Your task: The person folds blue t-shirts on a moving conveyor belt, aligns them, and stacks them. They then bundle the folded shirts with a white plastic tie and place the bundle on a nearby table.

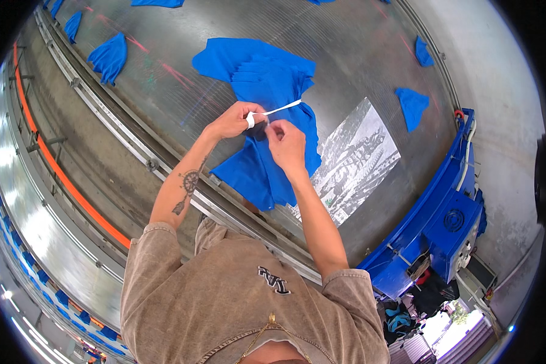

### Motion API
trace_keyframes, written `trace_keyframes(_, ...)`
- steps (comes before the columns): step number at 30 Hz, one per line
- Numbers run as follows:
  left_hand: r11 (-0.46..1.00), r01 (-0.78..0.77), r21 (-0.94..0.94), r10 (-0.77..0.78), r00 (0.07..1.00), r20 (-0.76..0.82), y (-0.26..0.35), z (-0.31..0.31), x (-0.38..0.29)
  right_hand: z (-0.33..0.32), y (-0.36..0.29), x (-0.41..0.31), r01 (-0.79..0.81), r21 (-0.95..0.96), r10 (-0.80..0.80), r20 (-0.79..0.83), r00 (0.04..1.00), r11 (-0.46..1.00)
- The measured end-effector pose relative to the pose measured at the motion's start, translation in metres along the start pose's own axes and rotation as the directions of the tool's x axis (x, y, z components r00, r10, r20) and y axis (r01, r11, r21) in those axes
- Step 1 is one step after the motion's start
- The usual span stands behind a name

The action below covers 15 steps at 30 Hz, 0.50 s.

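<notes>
A stack of blue fabric pieces (273,82), gathered at its middle, lies in front of me on the long metal table (164,109). Around that gathered part runs a white cloth strip (285,106), drawn out towards my hands. My left hand (236,120) pinches the strip, and part of it loops by the fingers. Just right of it, my right hand (289,143) hovers over the blue fabric with curled fingers. Its fingertips are blurred beside a pale bit of the strip, so their grip on it is unclear.
A sheet with a black-and-white print (359,154) lies right of the stack. Other blue fabric pieces (109,57) are spread along the table. A metal rail (150,164) edges my side. Blue machinery (450,218) stands at the right end, and an orange pipe (68,175) runs at left.
</notes>
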State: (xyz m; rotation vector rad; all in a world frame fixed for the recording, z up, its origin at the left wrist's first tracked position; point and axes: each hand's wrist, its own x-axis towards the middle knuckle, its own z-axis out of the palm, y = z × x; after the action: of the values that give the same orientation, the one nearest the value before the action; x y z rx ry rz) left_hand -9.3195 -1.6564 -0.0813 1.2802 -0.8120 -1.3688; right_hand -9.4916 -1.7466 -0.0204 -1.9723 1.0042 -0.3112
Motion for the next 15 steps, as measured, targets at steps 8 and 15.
trace_keyframes(8, 0.998, 0.065, -0.004, -0.065, 0.997, -0.032, 0.009, 0.003, -0.002, -0.004, 0.001, 0.004, -0.069, 0.218, 0.054, 0.074, 0.996, 0.974)
trace_keyframes(15, 0.999, -0.026, -0.02, 0.025, 0.998, -0.057, 0.013, 0.009, -0.003, 0.002, 0.004, 0.005, -0.155, 0.249, 0.129, 0.116, 0.985, 0.956)
